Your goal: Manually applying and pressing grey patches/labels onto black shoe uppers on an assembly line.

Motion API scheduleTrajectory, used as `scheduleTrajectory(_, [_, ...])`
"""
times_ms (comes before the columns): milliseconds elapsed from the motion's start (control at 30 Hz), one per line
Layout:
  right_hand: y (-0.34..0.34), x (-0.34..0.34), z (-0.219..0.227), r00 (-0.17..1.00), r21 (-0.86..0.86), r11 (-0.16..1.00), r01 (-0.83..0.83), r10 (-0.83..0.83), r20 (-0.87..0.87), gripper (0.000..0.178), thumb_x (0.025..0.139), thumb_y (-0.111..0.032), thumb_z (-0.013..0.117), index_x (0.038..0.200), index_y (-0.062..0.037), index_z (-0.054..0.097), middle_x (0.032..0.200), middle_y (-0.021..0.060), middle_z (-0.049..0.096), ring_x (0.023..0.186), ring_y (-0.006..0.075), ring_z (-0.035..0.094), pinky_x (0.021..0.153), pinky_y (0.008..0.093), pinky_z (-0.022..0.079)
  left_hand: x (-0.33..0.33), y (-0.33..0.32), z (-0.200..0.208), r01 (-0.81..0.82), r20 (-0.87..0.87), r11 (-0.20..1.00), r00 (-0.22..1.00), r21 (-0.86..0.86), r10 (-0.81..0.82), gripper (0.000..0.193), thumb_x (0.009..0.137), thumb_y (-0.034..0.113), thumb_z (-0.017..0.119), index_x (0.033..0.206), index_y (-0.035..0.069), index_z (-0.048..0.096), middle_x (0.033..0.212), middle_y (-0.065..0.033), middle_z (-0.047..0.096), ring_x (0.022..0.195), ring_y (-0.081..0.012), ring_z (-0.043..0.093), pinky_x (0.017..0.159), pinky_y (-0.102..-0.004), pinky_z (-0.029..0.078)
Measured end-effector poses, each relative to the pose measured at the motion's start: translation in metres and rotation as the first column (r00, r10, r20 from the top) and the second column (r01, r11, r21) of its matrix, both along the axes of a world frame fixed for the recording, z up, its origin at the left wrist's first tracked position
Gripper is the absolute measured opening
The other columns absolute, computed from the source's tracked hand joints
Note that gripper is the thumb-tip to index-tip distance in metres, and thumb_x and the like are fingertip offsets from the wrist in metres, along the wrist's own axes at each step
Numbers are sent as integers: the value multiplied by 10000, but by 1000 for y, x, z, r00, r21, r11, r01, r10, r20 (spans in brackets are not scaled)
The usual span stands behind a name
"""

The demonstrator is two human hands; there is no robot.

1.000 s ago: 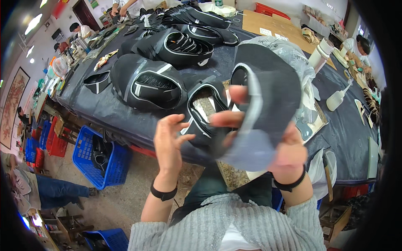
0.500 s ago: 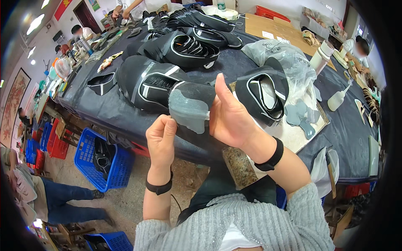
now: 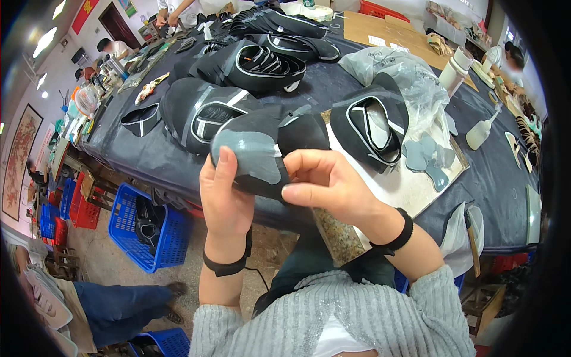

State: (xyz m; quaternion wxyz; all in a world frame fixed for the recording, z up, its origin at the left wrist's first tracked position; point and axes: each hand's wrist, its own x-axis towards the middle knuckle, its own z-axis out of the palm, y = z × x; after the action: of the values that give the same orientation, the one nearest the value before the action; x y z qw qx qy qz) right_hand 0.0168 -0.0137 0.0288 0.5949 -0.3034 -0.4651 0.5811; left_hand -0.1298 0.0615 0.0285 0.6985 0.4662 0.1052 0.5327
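Observation:
Between my hands is a black shoe upper [image 3: 256, 121] with a smooth grey patch [image 3: 254, 153] lying on its face. My left hand [image 3: 226, 199] grips the left edge, thumb on top of the patch and fingers behind. At the right edge, my right hand [image 3: 336, 181] has its fingers curled and pinches the black material near a small white mark. Just beyond the held piece lies another black upper [image 3: 223, 119] with white trim. To the right, a white-edged upper [image 3: 372, 134] rests on a white board [image 3: 410, 202].
Several grey patches [image 3: 423, 159] lie on the board beside a clear plastic bag [image 3: 398, 65]. A squeeze bottle [image 3: 477, 138] and a white bottle [image 3: 457, 72] stand farther right. Stacked black uppers [image 3: 267, 68] fill the far table. A blue basket [image 3: 123, 223] is on the floor at left.
The upper has shifted left and tilted. My left hand has gone from a fingertip pinch to a fuller grip; my right hand, flat with thumb raised before, now curls at the right edge.

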Motion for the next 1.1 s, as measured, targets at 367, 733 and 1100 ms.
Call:
scheduleTrajectory(367, [-12, 2, -2, 948, 74, 962, 263, -272, 166, 117, 799, -47, 637, 874, 38, 608, 802, 12, 611, 730, 37, 544, 631, 204, 453, -10, -24, 16, -79, 180, -162, 515, 984, 838, 194, 655, 12, 710, 838, 8, 647, 814, -50, 567, 744, -233, 557, 649, -328, 450])
scheduleTrajectory(733, [-8, -2, -1, 786, 328, 898, 293, -421, 452, 71, 775, 24, 596, 838, 38, 566, 786, 54, 575, 725, 98, 548, 655, 222, 439, -15, -11, 34, 8, -199, 248, 617, 969, 761, 123, 609, -62, 571, 692, 6, 511, 685, -85, 512, 638, -212, 511, 572, -279, 409])
scheduleTrajectory(1100, [-9, 12, -16, 917, 230, 940, 253, -308, 254, 85, 785, 4, 560, 868, 19, 549, 861, 67, 561, 807, 111, 539, 736, 239, 427, -31, 4, 12, -284, -58, 861, 939, 422, 339, 243, 851, 199, 420, 870, -10, 542, 869, -118, 558, 801, -179, 523, 736, -308, 415])
